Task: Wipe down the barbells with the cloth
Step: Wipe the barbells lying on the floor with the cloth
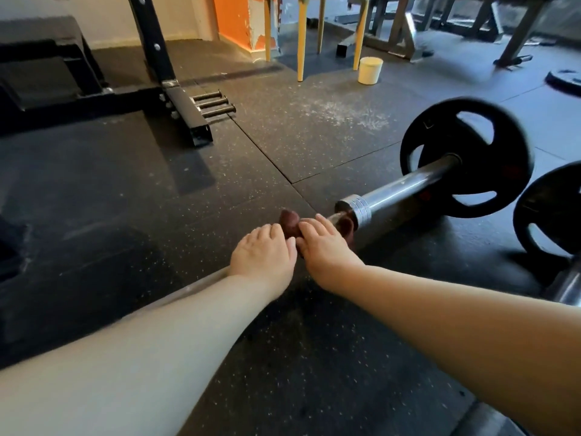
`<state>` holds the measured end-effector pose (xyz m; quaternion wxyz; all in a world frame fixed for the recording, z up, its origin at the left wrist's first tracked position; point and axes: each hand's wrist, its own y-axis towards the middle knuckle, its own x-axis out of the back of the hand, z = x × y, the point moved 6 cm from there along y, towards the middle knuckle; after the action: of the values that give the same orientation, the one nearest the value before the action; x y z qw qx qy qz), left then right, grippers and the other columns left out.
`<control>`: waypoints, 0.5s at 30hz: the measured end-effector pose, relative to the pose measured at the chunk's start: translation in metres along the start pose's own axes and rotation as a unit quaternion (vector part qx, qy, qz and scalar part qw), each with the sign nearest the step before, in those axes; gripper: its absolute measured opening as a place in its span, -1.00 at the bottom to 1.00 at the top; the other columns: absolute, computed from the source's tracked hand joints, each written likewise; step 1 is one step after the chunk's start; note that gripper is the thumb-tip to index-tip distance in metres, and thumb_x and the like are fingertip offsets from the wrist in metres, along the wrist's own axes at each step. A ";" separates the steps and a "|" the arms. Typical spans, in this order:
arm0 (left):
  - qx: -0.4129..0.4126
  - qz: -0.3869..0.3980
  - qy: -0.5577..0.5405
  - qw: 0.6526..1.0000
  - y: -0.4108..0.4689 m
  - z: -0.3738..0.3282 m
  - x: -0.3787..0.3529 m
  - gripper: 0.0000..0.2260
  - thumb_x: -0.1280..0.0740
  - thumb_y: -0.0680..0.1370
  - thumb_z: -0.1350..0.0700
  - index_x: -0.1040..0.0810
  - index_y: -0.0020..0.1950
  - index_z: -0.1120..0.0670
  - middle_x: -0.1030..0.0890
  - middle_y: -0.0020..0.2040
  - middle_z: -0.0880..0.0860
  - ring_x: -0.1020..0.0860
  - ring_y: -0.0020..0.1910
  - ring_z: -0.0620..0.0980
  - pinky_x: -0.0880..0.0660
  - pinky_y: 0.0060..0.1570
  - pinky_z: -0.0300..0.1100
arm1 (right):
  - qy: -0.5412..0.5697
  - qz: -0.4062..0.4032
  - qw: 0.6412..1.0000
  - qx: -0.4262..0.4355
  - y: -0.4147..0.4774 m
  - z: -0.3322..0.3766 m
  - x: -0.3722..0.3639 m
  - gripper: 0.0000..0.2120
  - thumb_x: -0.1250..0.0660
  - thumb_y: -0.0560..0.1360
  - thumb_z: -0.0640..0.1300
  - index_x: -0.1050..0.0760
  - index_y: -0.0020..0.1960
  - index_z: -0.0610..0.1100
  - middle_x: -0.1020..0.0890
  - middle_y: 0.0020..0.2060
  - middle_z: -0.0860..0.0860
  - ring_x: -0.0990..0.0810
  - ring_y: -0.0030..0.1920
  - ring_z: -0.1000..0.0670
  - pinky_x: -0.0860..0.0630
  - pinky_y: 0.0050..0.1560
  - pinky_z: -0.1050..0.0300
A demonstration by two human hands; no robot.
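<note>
Two hands, left (262, 254) and right (327, 251), clasp one cloth (290, 223) round barbell (393, 191).

Chrome barbell (393, 190) lying flat, maroon cloth (290, 223) bunched on its shaft

The floor (125, 190) is black rubber over the whole frame, with a pattern of small pale speckles; in the upper centre it carries a white dusty patch (342, 113). At the right the barbell (405, 191) is shiny silver with dark reflections, and its 2 plates (465, 158) are black. The cloth (290, 223) in the centre is dark reddish brown. In the upper centre the tub (370, 70) is cream, the 4 thin legs (301, 42) are yellow, and the pillar (234, 20) is orange with white flaked patches. The rack (185, 111) in the upper left is black, with 3 grey steel pegs (213, 105)
</note>
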<state>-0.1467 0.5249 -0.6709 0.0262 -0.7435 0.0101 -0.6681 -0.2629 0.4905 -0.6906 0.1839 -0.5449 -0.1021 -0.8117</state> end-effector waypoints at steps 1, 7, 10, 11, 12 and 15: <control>0.014 0.013 0.006 1.000 0.002 0.003 -0.004 -0.54 0.05 0.72 -0.12 -0.39 0.42 0.13 -0.53 0.34 0.12 -0.51 0.31 0.09 -0.45 0.29 0.01 | -0.028 0.021 0.999 0.019 0.003 0.002 -0.010 -0.58 -0.06 0.74 -0.07 -0.19 0.57 -0.10 -0.26 0.55 -0.03 -0.03 0.62 -0.12 0.06 0.61 -0.07; 0.036 0.049 -0.026 0.998 0.006 0.009 -0.020 -0.58 0.05 0.72 -0.13 -0.47 0.26 0.07 -0.60 0.14 0.09 -0.59 0.09 0.09 -0.47 0.03 0.00 | -0.115 0.043 0.992 -0.001 0.028 -0.023 0.015 -0.68 -0.05 0.74 -0.02 -0.36 0.43 -0.07 -0.43 0.40 -0.04 -0.25 0.53 -0.11 0.13 0.61 -0.12; 0.041 0.025 -0.034 0.998 0.006 0.013 -0.024 -0.62 0.02 0.72 -0.09 -0.49 0.27 0.06 -0.60 0.18 0.08 -0.57 0.14 0.09 -0.47 0.11 0.03 | -0.076 0.058 0.995 -0.008 0.036 0.000 0.004 -0.69 0.00 0.75 -0.01 -0.42 0.32 -0.11 -0.50 0.35 -0.06 -0.30 0.50 -0.07 0.19 0.60 -0.04; 0.037 0.025 -0.035 0.998 0.006 0.013 -0.026 -0.63 0.00 0.71 -0.08 -0.49 0.28 0.07 -0.60 0.19 0.09 -0.57 0.15 0.11 -0.47 0.14 0.04 | -0.075 0.071 0.995 0.008 0.037 0.008 -0.002 -0.69 0.01 0.75 0.00 -0.42 0.31 -0.10 -0.51 0.33 -0.04 -0.33 0.48 -0.05 0.19 0.62 -0.03; 0.032 0.027 -0.032 0.999 0.005 0.013 -0.028 -0.64 -0.01 0.71 -0.07 -0.50 0.27 0.07 -0.60 0.19 0.10 -0.57 0.16 0.11 -0.47 0.16 0.05 | -0.074 0.083 0.993 0.025 0.036 0.015 -0.006 -0.69 0.01 0.75 0.00 -0.42 0.30 -0.09 -0.52 0.30 -0.02 -0.36 0.45 -0.04 0.16 0.63 -0.03; 0.027 0.013 -0.023 0.999 0.002 0.017 -0.029 -0.65 -0.05 0.70 -0.09 -0.50 0.27 0.05 -0.62 0.17 0.07 -0.59 0.13 0.08 -0.48 0.15 0.02 | -0.095 0.121 0.987 0.054 0.034 0.017 0.004 -0.71 -0.04 0.75 -0.02 -0.40 0.36 -0.08 -0.51 0.30 -0.02 -0.39 0.42 -0.04 0.05 0.63 -0.04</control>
<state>-0.1331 0.5249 -0.7017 0.0551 -0.7573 0.0010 -0.6507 -0.2356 0.4648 -0.6813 0.2994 -0.6171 -0.0957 -0.7213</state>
